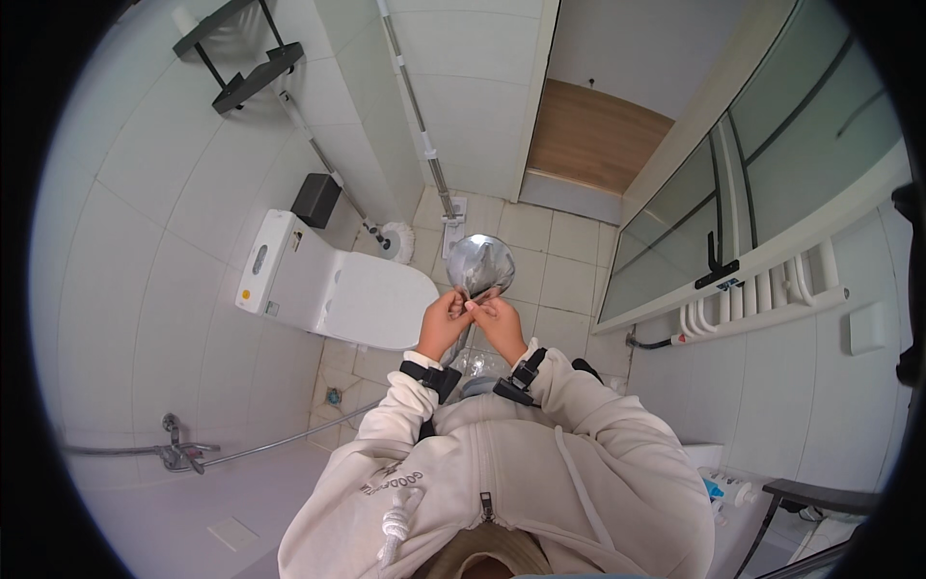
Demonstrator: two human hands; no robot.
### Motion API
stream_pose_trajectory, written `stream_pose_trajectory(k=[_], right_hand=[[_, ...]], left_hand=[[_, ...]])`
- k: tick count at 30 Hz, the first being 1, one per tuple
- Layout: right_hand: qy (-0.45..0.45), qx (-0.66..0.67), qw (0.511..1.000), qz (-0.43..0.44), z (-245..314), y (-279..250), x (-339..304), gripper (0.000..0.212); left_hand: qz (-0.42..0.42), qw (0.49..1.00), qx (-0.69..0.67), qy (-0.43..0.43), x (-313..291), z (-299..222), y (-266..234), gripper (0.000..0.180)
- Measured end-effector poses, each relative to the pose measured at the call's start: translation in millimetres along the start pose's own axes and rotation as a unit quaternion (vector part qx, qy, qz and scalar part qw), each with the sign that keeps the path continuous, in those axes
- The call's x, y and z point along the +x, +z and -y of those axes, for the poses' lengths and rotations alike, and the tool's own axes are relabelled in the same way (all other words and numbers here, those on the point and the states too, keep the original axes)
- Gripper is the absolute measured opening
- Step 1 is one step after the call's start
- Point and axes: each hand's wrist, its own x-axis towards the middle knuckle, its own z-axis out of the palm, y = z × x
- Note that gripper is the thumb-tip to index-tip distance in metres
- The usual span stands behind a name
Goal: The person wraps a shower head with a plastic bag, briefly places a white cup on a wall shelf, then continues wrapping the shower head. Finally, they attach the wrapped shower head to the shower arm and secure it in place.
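Note:
A shiny round chrome piece, shaped like a shower head (480, 262), sits just beyond my fingertips, in front of my body. My left hand (445, 323) and my right hand (498, 323) meet at its near edge, thumbs and fingers closed together on it. A grey stem-like part shows between my wrists. Under my forearms lies crumpled clear plastic (485, 365), partly hidden. From the wall mixer tap (181, 452) a metal shower hose (289, 440) runs toward my left sleeve and disappears behind it.
To the left stands a white toilet (378, 301), lid down. Two mops, one with a round head (396, 242), lean beyond it. A doorway with a wooden floor (590, 135) opens at the far right, beside a glass door (714, 183). A white towel radiator (762, 301) hangs on the right wall.

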Motion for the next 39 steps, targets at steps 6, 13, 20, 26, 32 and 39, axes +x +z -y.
stream_pose_trajectory(k=[6, 13, 20, 26, 32, 39], right_hand=[[0.011, 0.005, 1.0, 0.011, -4, 1, 2, 0.02], [0.01, 0.028, 0.999, 0.021, -9, 3, 6, 0.019], [-0.017, 0.008, 0.999, 0.031, -7, 7, 8, 0.019], [-0.03, 0.015, 0.999, 0.04, -3, 9, 10, 0.02], [-0.034, -0.003, 0.999, 0.039, 1, 10, 9, 0.018], [-0.031, 0.016, 0.999, 0.041, 6, 11, 6, 0.018]], left_hand=[[-0.01, 1.0, -0.011, -0.006, -3, 8, 1, 0.021], [-0.023, 1.0, -0.014, -0.005, -2, 16, 0, 0.02], [-0.035, 0.998, -0.056, 0.002, -5, 11, -4, 0.019], [-0.043, 0.999, -0.027, 0.013, -4, 13, -5, 0.018], [-0.042, 0.998, -0.053, 0.012, -3, 13, -4, 0.019], [-0.052, 0.996, -0.066, 0.01, -7, -1, -4, 0.018]])
